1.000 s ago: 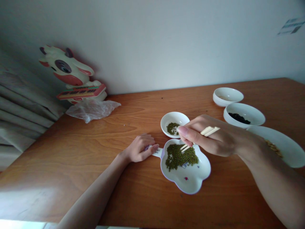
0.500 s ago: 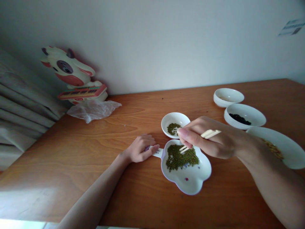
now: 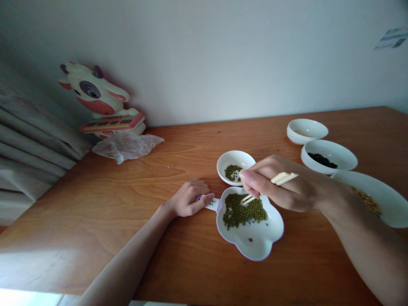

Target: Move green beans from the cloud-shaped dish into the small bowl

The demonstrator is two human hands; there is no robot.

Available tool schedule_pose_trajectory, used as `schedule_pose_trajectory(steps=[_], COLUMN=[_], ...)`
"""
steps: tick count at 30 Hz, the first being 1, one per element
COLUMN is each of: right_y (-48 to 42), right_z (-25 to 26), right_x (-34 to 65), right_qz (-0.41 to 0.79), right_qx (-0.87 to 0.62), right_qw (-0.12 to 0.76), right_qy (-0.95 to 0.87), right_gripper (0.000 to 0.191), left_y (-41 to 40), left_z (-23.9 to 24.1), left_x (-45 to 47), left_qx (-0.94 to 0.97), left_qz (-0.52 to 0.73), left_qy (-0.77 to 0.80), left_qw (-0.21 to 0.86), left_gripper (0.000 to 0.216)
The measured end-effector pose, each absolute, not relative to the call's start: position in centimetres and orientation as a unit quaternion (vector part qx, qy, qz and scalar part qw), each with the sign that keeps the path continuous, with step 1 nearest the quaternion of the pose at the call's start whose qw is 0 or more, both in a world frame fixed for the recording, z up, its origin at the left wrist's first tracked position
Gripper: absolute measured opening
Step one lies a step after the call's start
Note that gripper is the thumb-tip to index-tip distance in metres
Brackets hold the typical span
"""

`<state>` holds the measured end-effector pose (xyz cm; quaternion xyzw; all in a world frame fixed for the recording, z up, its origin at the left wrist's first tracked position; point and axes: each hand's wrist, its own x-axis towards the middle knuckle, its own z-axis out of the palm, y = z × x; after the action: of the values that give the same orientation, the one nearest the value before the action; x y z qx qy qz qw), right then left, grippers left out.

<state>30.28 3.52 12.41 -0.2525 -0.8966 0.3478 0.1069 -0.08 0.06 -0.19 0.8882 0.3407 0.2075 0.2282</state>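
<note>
The right hand (image 3: 283, 189) gripped chopsticks (image 3: 270, 186) over the plate (image 3: 255, 246), most beans (image 3: 242, 210) untransferred, few in the 12 o'clock bowl (image 3: 235, 166); the left hand (image 3: 188, 199) pinched its handle (image 3: 210, 205).

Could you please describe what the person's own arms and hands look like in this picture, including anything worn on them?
Both forearms are bare as far as the frame shows. The left hand and right hand wear no gloves, rings, watch or bracelets that I can see. Fingernails look short and unpainted.

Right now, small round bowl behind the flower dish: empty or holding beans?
Holding beans, far from full. The small round bowl shows a small green cluster on its white floor, much less than the pile in the flower-shaped dish.
</note>
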Motion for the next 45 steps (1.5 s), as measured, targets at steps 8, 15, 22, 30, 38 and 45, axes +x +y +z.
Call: schedule_pose_trajectory(steps=[8,15,22,30,38,45], right_y=[3.8,4.3,3.8,2.9,2.7,2.1], right_z=[14.6,14.9,15.3,14.9,14.9,14.7], right_x=[32.7,32.9,32.9,32.0,31.9,30.8], right_qz=[0.329,0.262,0.278,0.316,0.275,0.271], right_qx=[-0.255,-0.316,-0.294,-0.281,-0.293,-0.263], right_qw=[0.224,0.312,0.274,0.139,0.119,0.117], right_qy=[-0.881,-0.857,-0.872,-0.895,-0.908,-0.919], right_gripper=[0.064,0.063,0.066,0.060,0.058,0.056], left_y=[0.0,0.0,0.1,0.7,2.2,1.9], left_z=[-0.5,-0.3,-0.4,0.9,2.2,0.8], left_x=[-0.3,-0.1,-0.1,-0.1,1.3,1.4], left_qx=[0.888,0.888,0.887,0.831,0.778,0.755], left_qz=[0.197,0.203,0.207,0.202,0.145,0.221], left_qy=[0.347,0.346,0.346,0.397,0.452,0.441], left_qw=[0.229,0.226,0.225,0.334,0.411,0.432], left_gripper=[0.042,0.043,0.044,0.048,0.057,0.050])
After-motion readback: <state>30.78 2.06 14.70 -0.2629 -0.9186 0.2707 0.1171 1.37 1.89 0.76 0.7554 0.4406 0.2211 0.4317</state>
